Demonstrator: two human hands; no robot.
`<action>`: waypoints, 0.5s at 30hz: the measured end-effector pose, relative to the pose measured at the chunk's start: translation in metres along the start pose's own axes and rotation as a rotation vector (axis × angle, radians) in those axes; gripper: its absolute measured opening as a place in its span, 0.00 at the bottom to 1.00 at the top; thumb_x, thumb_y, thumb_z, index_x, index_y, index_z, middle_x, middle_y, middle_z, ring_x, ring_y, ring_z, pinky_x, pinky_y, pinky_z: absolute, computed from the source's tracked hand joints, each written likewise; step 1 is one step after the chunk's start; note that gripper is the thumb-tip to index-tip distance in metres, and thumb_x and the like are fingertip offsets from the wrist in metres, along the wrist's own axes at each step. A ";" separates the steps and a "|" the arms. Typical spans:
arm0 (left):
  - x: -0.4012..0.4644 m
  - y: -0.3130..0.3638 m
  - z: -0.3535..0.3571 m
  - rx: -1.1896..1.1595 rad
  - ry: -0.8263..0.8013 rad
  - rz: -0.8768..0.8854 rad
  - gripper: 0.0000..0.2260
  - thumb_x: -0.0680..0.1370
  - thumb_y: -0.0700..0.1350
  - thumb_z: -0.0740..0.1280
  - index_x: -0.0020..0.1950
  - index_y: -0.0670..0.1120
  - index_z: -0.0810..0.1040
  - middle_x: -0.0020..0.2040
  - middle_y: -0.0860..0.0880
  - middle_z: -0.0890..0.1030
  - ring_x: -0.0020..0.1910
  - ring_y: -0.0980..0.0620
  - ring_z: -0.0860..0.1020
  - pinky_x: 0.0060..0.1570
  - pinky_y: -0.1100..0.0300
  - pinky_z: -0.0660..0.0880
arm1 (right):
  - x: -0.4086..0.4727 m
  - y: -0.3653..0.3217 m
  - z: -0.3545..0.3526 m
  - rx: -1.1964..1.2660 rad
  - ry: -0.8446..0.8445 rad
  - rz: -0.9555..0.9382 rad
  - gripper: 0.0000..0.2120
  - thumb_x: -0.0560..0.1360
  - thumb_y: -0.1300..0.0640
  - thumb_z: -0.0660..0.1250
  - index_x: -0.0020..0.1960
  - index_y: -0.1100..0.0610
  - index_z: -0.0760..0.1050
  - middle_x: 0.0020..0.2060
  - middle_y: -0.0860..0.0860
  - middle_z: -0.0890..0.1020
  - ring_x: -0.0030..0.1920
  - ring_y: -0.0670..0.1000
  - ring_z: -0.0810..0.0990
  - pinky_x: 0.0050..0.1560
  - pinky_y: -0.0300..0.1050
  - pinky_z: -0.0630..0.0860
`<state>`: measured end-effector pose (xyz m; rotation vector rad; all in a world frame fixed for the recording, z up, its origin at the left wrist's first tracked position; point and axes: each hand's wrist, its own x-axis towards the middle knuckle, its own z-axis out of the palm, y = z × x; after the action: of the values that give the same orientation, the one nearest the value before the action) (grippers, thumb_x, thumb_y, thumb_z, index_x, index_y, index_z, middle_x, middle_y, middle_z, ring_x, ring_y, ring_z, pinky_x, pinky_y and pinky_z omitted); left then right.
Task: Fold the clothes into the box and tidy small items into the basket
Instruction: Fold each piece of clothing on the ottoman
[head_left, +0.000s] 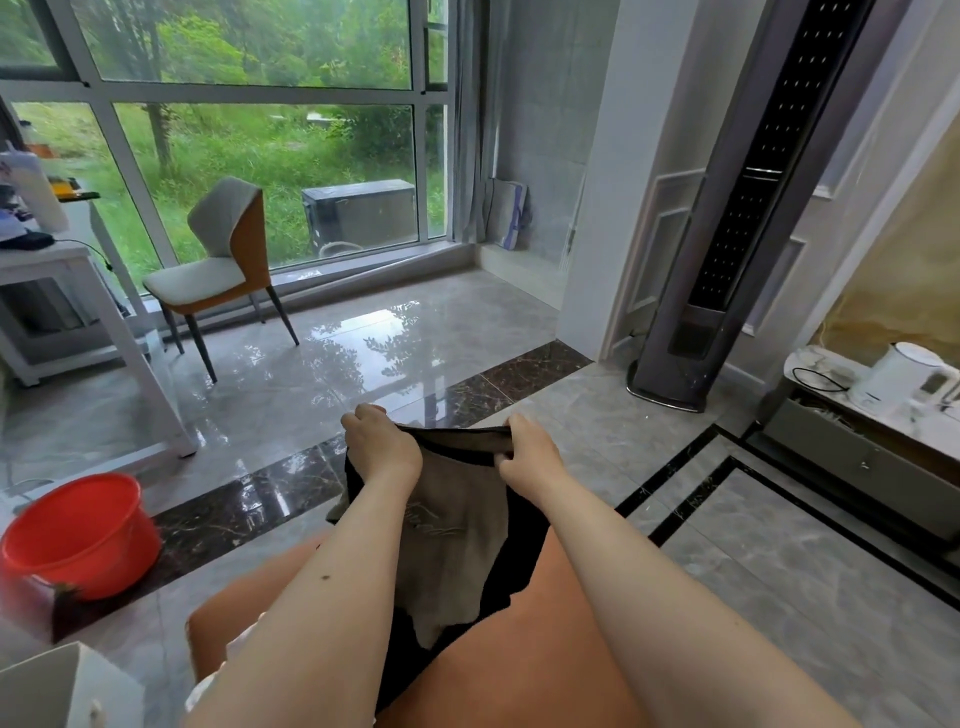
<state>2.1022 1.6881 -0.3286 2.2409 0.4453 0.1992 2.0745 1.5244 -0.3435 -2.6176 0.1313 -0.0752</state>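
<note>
Bright daylight pours in from the big window (249, 130) at eleven o'clock, with greenery outside slightly washed out. The glossy floor (363, 353) at the centre mirrors the window in a pale glare patch. Shadows are soft and faint. Straight lines bow toward the edges, most at the tall fan tower (737, 208) at two o'clock. Corners look soft and smeared.

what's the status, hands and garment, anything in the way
Left hand and right hand both shut on black and grey garment, held up by its top edge. Hanging unfolded. Nothing in the way.
</note>
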 end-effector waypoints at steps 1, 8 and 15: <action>0.003 0.000 0.003 0.008 0.003 -0.037 0.16 0.76 0.32 0.59 0.63 0.39 0.70 0.64 0.40 0.66 0.57 0.40 0.73 0.52 0.54 0.70 | 0.005 0.007 0.002 -0.074 -0.031 -0.034 0.14 0.71 0.56 0.68 0.51 0.57 0.66 0.54 0.57 0.73 0.53 0.59 0.74 0.45 0.47 0.68; 0.035 -0.016 0.037 0.096 0.039 -0.257 0.14 0.77 0.36 0.57 0.59 0.45 0.76 0.65 0.42 0.70 0.62 0.41 0.73 0.65 0.47 0.68 | 0.050 0.033 0.020 -0.419 -0.151 -0.288 0.21 0.72 0.44 0.66 0.56 0.58 0.69 0.54 0.55 0.72 0.52 0.58 0.74 0.52 0.51 0.70; 0.097 0.020 0.070 -0.122 0.255 -0.368 0.09 0.79 0.39 0.59 0.54 0.43 0.77 0.58 0.41 0.77 0.56 0.40 0.77 0.55 0.51 0.72 | 0.145 0.038 0.001 -0.518 -0.047 -0.224 0.17 0.75 0.71 0.55 0.62 0.65 0.72 0.60 0.60 0.71 0.59 0.59 0.74 0.56 0.50 0.71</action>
<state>2.2164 1.6639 -0.3590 1.9805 0.9457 0.3105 2.2158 1.4767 -0.3591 -3.1393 -0.1854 -0.0639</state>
